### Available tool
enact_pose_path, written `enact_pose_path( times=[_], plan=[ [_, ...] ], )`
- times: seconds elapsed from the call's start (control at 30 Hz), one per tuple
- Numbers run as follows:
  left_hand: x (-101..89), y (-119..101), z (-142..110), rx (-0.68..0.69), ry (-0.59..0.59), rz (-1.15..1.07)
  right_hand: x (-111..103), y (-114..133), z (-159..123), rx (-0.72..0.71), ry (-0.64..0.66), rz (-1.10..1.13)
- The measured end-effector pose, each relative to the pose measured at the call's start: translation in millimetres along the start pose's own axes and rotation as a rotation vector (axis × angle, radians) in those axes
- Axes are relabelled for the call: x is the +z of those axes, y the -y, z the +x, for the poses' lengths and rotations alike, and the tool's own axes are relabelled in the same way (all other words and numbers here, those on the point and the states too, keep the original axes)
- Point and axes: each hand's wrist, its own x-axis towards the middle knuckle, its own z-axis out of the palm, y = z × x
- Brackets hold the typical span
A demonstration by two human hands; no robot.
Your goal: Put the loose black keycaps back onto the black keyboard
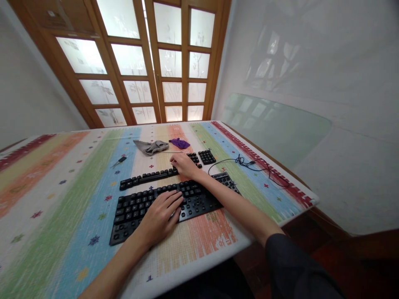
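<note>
Two black keyboards lie on a striped tablecloth. My left hand [160, 216] rests flat, fingers apart, on the middle keys of the near keyboard [134, 207]. Beyond it, my right hand [184, 165] reaches over to the far keyboard [146, 177] and lies on its right part, fingers curled down onto the keys. I cannot see anything held in it. The far keyboard's number pad [207, 156] shows just right of that hand.
A grey cloth [151, 146] and a purple cloth [180, 143] lie behind the keyboards, with a thin stick [170, 152] between them. A small dark tool [120, 160] sits to the left. A black cable [252, 164] coils near the table's right edge [299, 195].
</note>
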Motion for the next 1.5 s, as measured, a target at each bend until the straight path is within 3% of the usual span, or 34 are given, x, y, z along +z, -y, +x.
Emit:
enact_pose_path(
  times=[0.33, 0.53, 0.97, 1.17, 1.5],
  plan=[
    [-0.1, 0.1, 9.7, -0.171, -0.113, -0.038, -10.8, 34.9, -73.6, -0.108, -0.071, 0.326],
    [0.7, -3.6, 17.0, -0.335, -0.173, -0.096, -19.9, 49.8, -95.5, -0.087, -0.088, 0.453],
    [-0.3, -5.2, 19.4, -0.299, -0.154, -0.16, -41.6, 38.6, -104.3, -0.126, 0.024, 0.486],
    [-2.9, -5.5, 18.0, -0.291, -0.137, -0.163, -45.5, 32.1, -111.0, -0.105, 0.04, 0.365],
    [-2.3, -9.8, 18.2, -0.207, -0.064, -0.193, -47.0, 26.9, -131.0, -0.195, -0.039, 0.331]
  ],
)
